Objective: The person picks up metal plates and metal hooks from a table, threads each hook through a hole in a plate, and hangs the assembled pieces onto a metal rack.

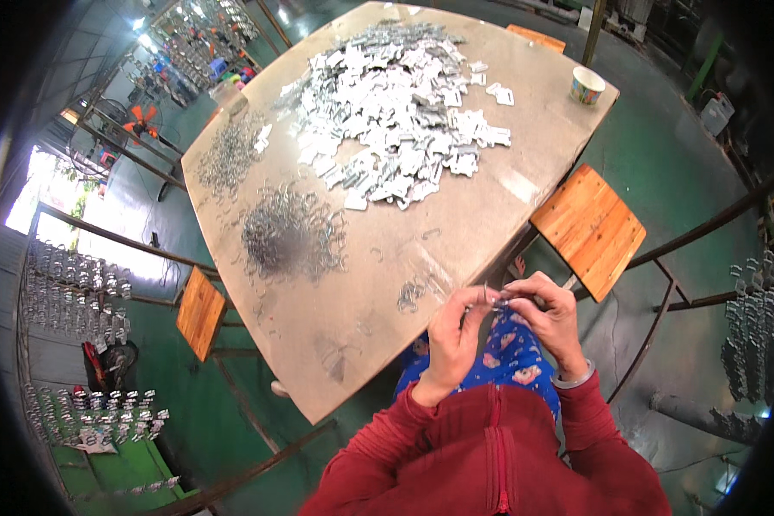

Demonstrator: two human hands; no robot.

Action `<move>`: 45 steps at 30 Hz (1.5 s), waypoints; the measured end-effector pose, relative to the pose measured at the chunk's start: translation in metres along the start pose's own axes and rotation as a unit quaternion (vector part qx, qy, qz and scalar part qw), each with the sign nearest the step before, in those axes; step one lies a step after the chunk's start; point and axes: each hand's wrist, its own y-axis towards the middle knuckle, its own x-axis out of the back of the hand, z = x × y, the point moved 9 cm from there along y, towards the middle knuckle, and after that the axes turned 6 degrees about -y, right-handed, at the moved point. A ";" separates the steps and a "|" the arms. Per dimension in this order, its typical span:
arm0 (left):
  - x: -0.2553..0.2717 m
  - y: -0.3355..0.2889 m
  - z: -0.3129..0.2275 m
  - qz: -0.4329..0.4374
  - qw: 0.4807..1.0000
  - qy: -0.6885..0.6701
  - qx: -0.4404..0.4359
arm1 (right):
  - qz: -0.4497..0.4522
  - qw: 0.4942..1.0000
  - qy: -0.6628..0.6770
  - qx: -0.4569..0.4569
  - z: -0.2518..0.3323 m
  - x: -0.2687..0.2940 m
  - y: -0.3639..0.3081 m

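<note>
Above my lap, just off the table's near right edge, my left hand (456, 337) and my right hand (552, 320) meet fingertip to fingertip. Both pinch a small metal part (497, 302); fingers cover most of it, so its exact shape does not show. Close to my left hand, a few curved wire hooks (410, 295) lie on the brown table (378, 344). Farther left is a dense heap of dark, curved wire hooks (284, 232). A large heap of flat, silvery metal pieces (387, 112) spreads over the far half.
Small metal bits (230, 155) are scattered at the table's left, near a clear container (229, 96). A paper cup (586, 85) stands at the far right corner. Wooden stools flank the table at right (589, 230) and left (201, 313). Racks of metal parts (77, 284) hang at left.
</note>
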 end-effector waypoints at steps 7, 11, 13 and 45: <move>-0.001 0.004 -0.003 -0.014 0.997 0.038 -0.066 | 0.041 0.969 -0.221 0.100 -0.043 -0.029 0.127; -0.012 -0.001 -0.005 0.022 0.996 0.049 -0.067 | 0.116 0.822 -0.473 0.294 -0.084 -0.085 0.183; -0.009 -0.005 -0.007 0.004 0.997 0.040 -0.059 | 0.159 0.797 -0.497 0.305 -0.101 -0.092 0.196; 0.005 -0.007 0.019 -0.019 0.996 0.077 -0.029 | -0.014 0.976 0.165 -0.143 -0.002 -0.021 0.035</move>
